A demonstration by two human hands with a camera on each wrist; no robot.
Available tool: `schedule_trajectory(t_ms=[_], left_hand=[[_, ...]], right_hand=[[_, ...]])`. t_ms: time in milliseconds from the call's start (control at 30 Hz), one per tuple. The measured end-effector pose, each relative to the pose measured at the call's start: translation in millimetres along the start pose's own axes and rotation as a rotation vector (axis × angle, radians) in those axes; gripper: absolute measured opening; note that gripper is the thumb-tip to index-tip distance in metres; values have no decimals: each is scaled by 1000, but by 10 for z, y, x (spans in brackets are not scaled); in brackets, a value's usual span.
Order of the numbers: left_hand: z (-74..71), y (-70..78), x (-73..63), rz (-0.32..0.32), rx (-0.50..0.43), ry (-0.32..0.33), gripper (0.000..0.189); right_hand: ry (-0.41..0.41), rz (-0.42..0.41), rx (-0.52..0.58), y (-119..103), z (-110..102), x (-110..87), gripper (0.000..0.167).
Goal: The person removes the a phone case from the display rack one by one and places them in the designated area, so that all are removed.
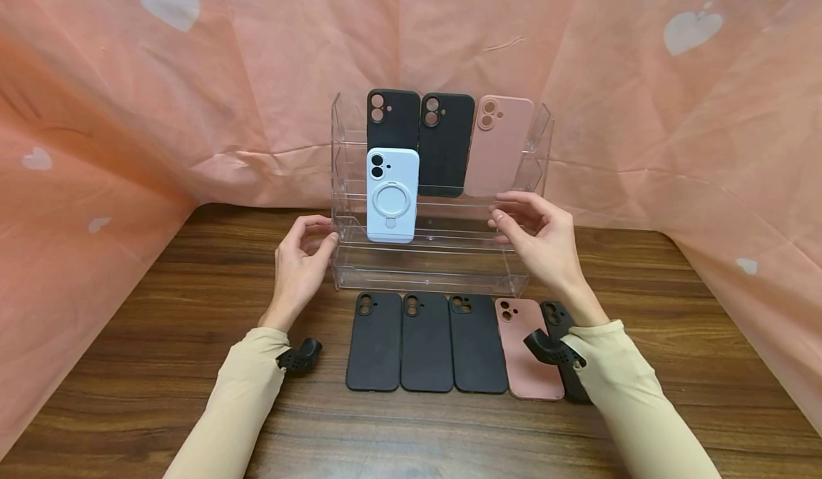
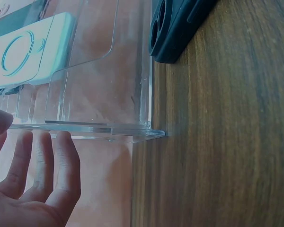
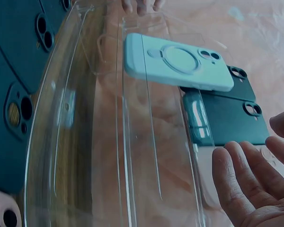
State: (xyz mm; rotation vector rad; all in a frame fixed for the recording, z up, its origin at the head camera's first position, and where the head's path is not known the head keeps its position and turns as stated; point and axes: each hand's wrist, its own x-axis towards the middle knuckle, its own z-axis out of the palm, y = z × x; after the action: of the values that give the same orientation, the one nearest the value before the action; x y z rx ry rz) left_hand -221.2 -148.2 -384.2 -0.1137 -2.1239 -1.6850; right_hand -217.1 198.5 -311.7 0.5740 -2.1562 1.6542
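Note:
My left hand [image 1: 302,261] is at the left side panel of a clear acrylic tiered display stand [image 1: 427,279]. Its fingertips [image 2: 64,139] come right up to the panel's outer face, fingers lightly bent. My right hand [image 1: 542,240] hovers by the stand's right side, just below a pink phone case [image 1: 501,143], thumb and fingers apart with nothing between them. On the top tier, two black phone cases [image 1: 392,118] [image 1: 446,143] lean beside that pink one. A white phone case [image 1: 392,215] with a ring stands one tier lower, partly hiding the left black case.
In front of the stand, a row of phone cases lies flat on the wooden table [image 1: 308,429]: three black [image 1: 374,343] [image 1: 427,343] [image 1: 478,343], one pink [image 1: 523,343], and another black [image 1: 557,315] partly under my right wrist. A pink curtain [image 1: 276,108] surrounds the table.

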Motion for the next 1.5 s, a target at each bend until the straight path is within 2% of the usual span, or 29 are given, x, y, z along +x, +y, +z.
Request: schedule_trajectory(t_ms=[167, 900, 1500], left_hand=[[8, 6, 7, -1, -2, -2, 22], [-11, 18, 1, -7, 2, -6, 23], [-1, 5, 1, -1, -3, -6, 22]], right_hand=[[-31, 12, 10, 23, 102, 30, 27], [-35, 11, 80, 164, 500, 178, 30], [-87, 90, 90, 194, 762, 299, 31]])
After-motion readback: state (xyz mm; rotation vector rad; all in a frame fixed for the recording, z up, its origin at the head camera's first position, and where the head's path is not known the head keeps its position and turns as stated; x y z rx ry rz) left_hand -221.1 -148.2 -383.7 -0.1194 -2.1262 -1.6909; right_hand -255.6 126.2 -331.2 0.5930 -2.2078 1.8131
